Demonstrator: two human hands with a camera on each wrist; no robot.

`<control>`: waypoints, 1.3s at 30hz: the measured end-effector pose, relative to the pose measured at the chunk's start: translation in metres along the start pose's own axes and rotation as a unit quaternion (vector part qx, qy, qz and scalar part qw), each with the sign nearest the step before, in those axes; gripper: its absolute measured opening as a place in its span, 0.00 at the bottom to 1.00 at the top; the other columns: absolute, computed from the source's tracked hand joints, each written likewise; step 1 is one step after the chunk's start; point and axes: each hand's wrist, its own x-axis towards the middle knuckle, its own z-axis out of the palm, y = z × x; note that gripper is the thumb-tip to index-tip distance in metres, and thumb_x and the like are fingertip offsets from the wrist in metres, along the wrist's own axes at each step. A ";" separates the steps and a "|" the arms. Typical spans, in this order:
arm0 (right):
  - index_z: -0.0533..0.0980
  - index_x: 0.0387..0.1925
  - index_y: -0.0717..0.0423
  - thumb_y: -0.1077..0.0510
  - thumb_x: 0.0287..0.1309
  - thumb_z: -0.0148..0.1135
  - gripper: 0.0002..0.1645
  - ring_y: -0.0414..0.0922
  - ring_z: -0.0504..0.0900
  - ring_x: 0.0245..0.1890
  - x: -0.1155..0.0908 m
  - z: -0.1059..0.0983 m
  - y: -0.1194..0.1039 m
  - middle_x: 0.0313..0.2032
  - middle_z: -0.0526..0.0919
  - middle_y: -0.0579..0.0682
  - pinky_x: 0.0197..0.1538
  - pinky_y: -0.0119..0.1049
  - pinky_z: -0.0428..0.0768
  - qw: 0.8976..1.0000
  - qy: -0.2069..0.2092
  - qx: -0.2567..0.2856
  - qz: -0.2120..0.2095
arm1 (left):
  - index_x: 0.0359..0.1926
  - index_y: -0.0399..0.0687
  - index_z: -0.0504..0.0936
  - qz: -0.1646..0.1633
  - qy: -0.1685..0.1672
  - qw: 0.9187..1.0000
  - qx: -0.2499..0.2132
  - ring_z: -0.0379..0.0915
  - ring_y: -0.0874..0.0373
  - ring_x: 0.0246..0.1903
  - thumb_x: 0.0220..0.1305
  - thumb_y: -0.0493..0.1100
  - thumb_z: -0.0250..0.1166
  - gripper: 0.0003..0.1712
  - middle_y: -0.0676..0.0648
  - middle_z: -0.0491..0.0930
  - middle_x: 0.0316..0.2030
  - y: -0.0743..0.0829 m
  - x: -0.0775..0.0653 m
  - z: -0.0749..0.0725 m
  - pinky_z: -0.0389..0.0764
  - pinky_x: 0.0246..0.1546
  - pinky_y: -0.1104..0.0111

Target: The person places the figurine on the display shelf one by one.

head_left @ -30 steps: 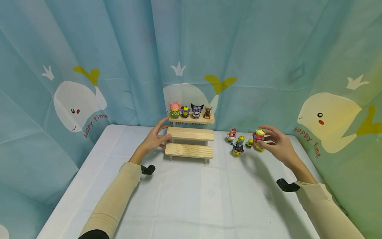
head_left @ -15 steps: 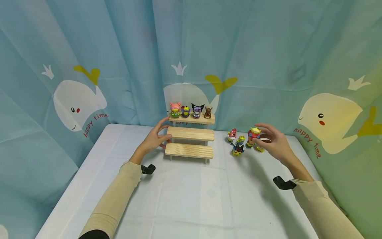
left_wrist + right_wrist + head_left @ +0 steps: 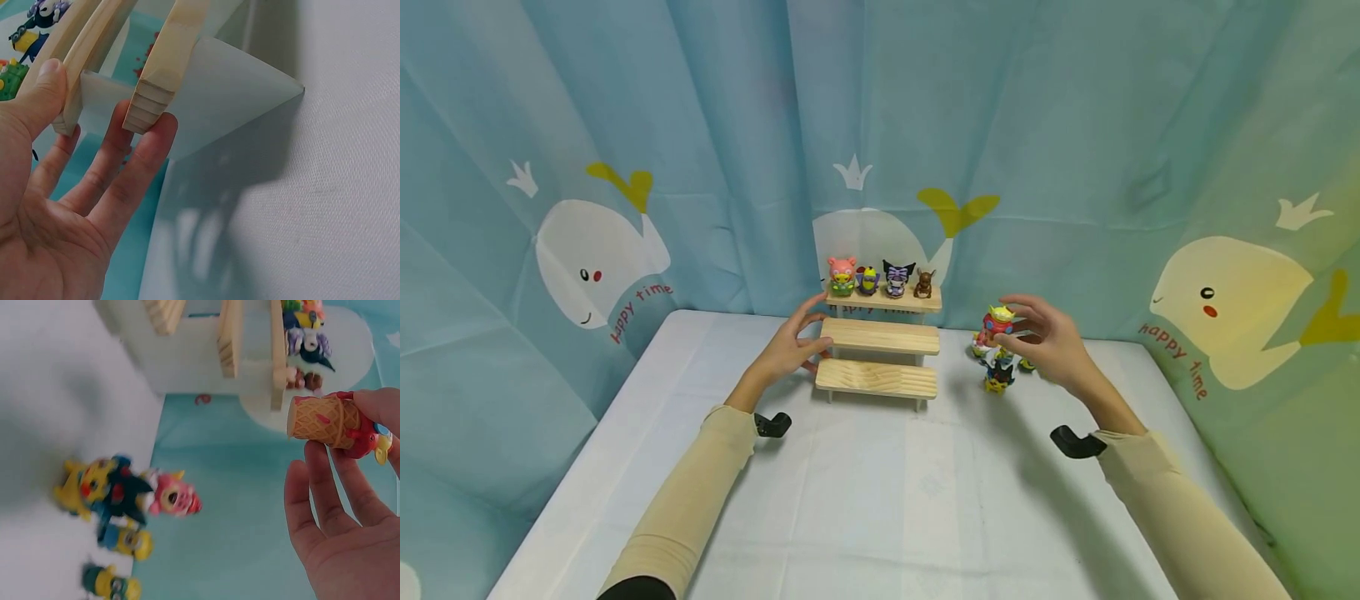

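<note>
The right hand (image 3: 1051, 343) pinches a waffle-textured figurine (image 3: 324, 422) near clustered toys (image 3: 172, 496), blurred but probably plastic; the left hand (image 3: 781, 350) grips the three-tiered wooden stand's end (image 3: 880, 337).

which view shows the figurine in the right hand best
The right wrist view: the figurine looks largest, its waffle-patterned base plain. The head view shows it small; the left wrist view, not at all.

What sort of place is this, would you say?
Probably an indoor tabletop play or display area: a white-topped table enclosed by whale-print curtains, with a three-tier wooden stand whose top shelf bears small toy figures.
</note>
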 end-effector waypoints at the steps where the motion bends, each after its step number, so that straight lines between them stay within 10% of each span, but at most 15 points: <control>1: 0.73 0.68 0.54 0.63 0.63 0.73 0.33 0.41 0.85 0.47 0.002 0.003 -0.002 0.56 0.82 0.62 0.46 0.27 0.84 1.000 -0.003 -0.003 -0.003 | 0.81 0.75 0.50 0.000 0.000 1.000 -0.001 0.83 0.34 0.48 0.74 0.43 0.65 0.46 0.35 0.50 0.79 0.000 0.000 0.000 0.87 0.31 0.46; 26: 0.73 0.67 0.58 0.64 0.63 0.72 0.32 0.58 0.85 0.49 0.058 0.091 -0.041 0.60 0.80 0.61 0.52 0.55 0.85 0.996 -0.056 0.049 -0.044 | 0.80 0.79 0.49 -0.007 -0.008 1.000 -0.009 0.83 0.35 0.47 0.74 0.45 0.65 0.46 0.38 0.53 0.79 -0.001 0.000 -0.002 0.85 0.36 0.38; 39: 0.72 0.68 0.56 0.62 0.64 0.72 0.32 0.58 0.83 0.53 0.073 0.135 -0.045 0.62 0.78 0.59 0.53 0.54 0.85 0.996 -0.060 0.049 -0.043 | 0.80 0.81 0.51 -0.011 -0.003 1.000 -0.012 0.86 0.47 0.41 0.73 0.45 0.66 0.46 0.38 0.52 0.79 0.001 0.000 -0.001 0.85 0.35 0.38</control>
